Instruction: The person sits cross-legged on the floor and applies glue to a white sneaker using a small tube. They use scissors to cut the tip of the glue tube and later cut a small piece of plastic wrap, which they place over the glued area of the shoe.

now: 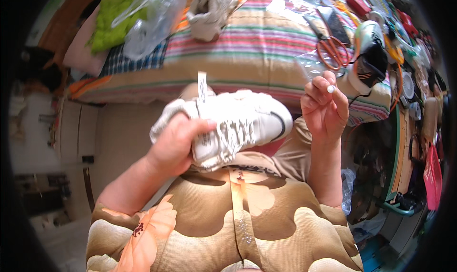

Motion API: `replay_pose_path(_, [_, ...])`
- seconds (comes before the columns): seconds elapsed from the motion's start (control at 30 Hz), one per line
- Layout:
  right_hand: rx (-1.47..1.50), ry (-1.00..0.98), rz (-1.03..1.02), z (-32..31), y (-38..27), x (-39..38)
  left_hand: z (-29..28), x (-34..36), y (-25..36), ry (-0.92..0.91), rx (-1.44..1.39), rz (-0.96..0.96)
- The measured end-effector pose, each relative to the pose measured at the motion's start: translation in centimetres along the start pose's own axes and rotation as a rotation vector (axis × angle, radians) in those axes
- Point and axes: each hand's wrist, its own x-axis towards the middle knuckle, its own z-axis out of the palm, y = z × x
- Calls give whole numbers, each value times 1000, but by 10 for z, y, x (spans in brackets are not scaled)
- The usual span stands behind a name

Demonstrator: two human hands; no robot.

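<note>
Patterned shirt (202,205) closest, just below white shoe (243,112). Shoe held up in left hand (176,143), toe pointing right; thumb presses near its laces, other fingers mostly hidden under it, can't tell if spread. Paper tag (202,87) sticks up from shoe's far side. Right hand (326,105) right of shoe, not touching; fingers curled, thumb and index pinching small white item (331,89), kind unclear. Beyond shoe: striped cloth (266,58), pale shoe (209,13). Beyond shoe and to its right: scissors (332,53).
</note>
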Motion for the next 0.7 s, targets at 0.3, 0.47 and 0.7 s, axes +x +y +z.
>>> replay_pose_path(0.3, [-365,253,228,-5,106,-4,-48,-89,-86,150,-2,29])
replay_pose_path(0.47, [-372,282,388,0,121,-16,-60,-102,-78,72,227,-80])
replay_pose_path(0.7, [-273,308,334,-31,111,-32,-58,-101,-6,-14,1146,275])
